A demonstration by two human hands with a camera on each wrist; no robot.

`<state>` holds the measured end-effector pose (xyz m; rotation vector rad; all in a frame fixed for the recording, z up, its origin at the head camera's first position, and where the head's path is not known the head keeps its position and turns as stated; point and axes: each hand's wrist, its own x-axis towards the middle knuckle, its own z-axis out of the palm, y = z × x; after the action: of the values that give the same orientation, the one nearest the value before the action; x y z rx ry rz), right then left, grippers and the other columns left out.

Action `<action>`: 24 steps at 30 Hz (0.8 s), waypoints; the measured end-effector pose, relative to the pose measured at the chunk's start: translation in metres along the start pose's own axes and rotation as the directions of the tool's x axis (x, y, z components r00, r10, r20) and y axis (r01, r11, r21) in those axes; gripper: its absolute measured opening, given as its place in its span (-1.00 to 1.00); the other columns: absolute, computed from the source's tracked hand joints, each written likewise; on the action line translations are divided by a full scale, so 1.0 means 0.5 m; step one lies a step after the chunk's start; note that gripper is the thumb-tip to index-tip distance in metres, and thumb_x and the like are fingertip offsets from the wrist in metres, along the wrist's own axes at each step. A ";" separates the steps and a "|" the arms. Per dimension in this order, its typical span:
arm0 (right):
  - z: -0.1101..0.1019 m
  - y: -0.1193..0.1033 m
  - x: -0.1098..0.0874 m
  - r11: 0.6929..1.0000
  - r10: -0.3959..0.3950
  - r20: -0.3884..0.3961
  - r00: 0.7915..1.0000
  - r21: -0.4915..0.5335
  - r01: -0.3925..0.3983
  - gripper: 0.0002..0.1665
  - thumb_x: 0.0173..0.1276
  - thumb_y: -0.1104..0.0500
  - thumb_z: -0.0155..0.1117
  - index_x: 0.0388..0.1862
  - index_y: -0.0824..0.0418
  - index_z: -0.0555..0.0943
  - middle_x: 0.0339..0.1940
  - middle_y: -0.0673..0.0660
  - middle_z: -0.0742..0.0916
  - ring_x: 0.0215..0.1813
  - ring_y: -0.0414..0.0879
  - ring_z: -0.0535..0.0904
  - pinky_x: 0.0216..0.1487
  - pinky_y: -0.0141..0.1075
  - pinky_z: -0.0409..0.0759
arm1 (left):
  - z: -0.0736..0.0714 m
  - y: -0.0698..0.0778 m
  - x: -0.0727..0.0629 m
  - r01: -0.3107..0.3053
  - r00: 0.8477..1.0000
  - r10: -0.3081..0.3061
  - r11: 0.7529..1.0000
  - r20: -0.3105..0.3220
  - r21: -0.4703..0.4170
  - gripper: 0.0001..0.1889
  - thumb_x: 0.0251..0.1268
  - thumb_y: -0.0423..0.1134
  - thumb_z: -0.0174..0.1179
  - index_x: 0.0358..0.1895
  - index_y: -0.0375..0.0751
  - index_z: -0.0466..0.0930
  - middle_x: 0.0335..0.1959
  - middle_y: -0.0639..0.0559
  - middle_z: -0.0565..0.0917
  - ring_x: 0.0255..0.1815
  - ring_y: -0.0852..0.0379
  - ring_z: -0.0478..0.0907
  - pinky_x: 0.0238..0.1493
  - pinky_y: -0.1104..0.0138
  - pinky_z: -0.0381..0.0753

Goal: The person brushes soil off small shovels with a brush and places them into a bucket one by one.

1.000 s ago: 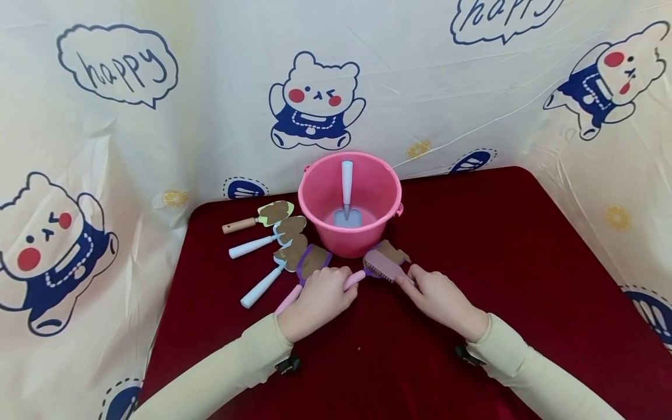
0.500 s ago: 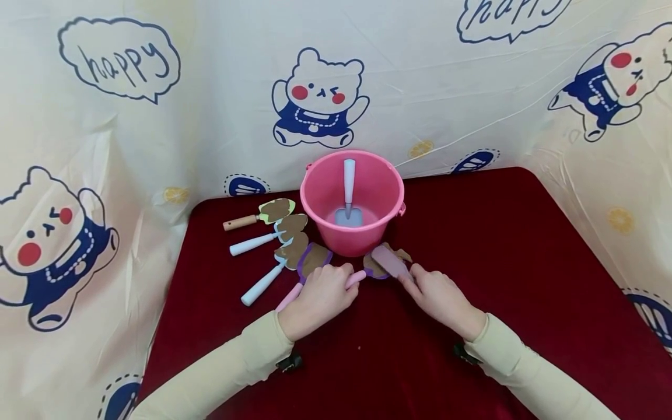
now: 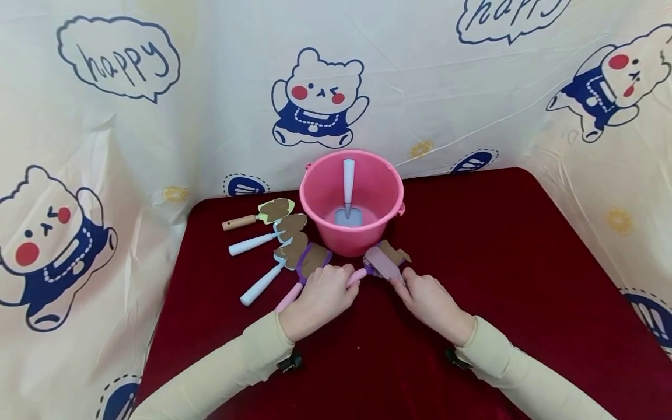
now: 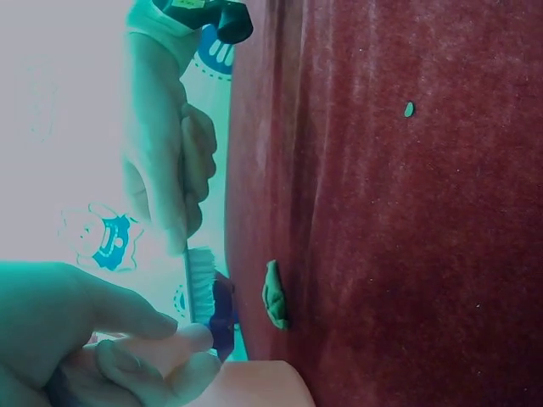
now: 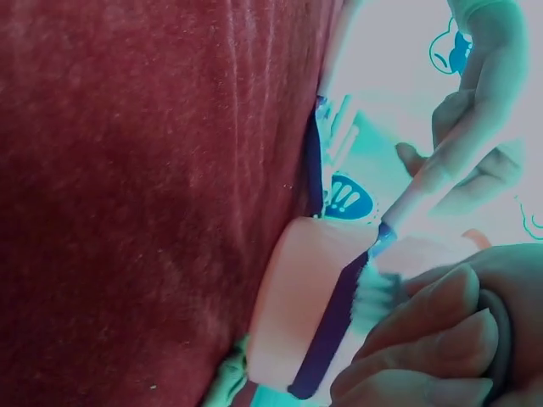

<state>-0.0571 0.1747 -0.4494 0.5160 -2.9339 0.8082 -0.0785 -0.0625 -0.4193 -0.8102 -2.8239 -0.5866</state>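
Note:
In the head view my left hand [image 3: 322, 294] grips the pink handle [image 3: 357, 277] of a small garden shovel. Its purple-edged blade [image 3: 391, 251] bears a brown, mud-like layer, with a loose flap at the right edge. A pale pinkish brush [image 3: 383, 263] is held by its handle in my right hand [image 3: 433, 300]; its head lies over the blade. The bristles [image 4: 202, 275] press on the blade in the left wrist view. Seen from the right wrist, the purple blade [image 5: 327, 339] is tilted beside the bucket, above the cloth.
A pink bucket [image 3: 362, 233] stands just behind the blade, with a white-handled shovel [image 3: 348, 184] inside it. To its left lie several brown-smeared trowels, including a wooden-handled one [image 3: 241, 222] and a second purple-edged shovel [image 3: 315, 259]. Dark red cloth [image 3: 499, 245] covers the table.
The brush has moved back and forth over the blade; now it is farther left, toward the shovel's handle, with my right hand. My left hand stays nearly in place.

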 end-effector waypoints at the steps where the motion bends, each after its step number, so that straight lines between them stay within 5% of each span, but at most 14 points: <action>1: 0.000 -0.001 0.000 1.000 -0.002 -0.014 1.000 -0.009 0.002 -0.61 0.59 0.14 0.23 -0.47 0.17 0.37 -0.75 -0.08 0.31 -0.78 -0.31 0.18 -0.78 -0.41 0.21 | 0.000 -0.001 0.000 -0.001 1.000 0.001 1.000 -0.007 0.016 -0.58 0.26 -0.26 0.39 -0.61 -0.09 0.30 -0.76 0.10 0.33 -0.74 0.00 0.43 -0.70 0.17 0.38; 8: 0.003 0.003 0.002 0.999 -0.023 0.030 0.999 0.024 0.022 -0.65 0.59 0.11 0.23 -0.43 0.14 0.40 -0.73 -0.10 0.34 -0.74 -0.32 0.18 -0.74 -0.41 0.22 | 0.002 -0.005 -0.001 -0.017 0.996 0.025 0.996 -0.086 0.090 -0.57 0.20 -0.19 0.42 -0.64 -0.05 0.32 -0.77 0.07 0.39 -0.76 -0.05 0.42 -0.75 0.13 0.34; 18: 0.008 0.010 0.005 1.000 0.027 -0.035 0.999 0.011 -0.027 -0.61 0.61 0.12 0.20 -0.47 0.16 0.36 -0.73 -0.08 0.32 -0.75 -0.27 0.22 -0.75 -0.37 0.24 | 0.000 -0.010 -0.008 -0.035 0.997 0.037 0.999 -0.062 0.020 -0.53 0.25 -0.27 0.40 -0.64 -0.04 0.26 -0.75 0.16 0.27 -0.75 0.09 0.33 -0.70 0.22 0.32; 24: 0.010 0.009 0.009 0.991 -0.015 0.049 0.999 0.133 0.008 -0.62 0.64 0.10 0.17 -0.44 0.13 0.38 -0.70 -0.11 0.34 -0.74 -0.35 0.18 -0.73 -0.42 0.24 | -0.001 -0.009 -0.008 -0.030 0.998 0.031 0.999 -0.062 0.016 -0.55 0.24 -0.26 0.40 -0.63 -0.05 0.27 -0.75 0.14 0.28 -0.75 0.07 0.34 -0.70 0.20 0.33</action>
<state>-0.0625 0.1745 -0.4552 0.5697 -2.9327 1.0093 -0.0777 -0.0680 -0.4214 -0.8167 -2.7512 -0.5748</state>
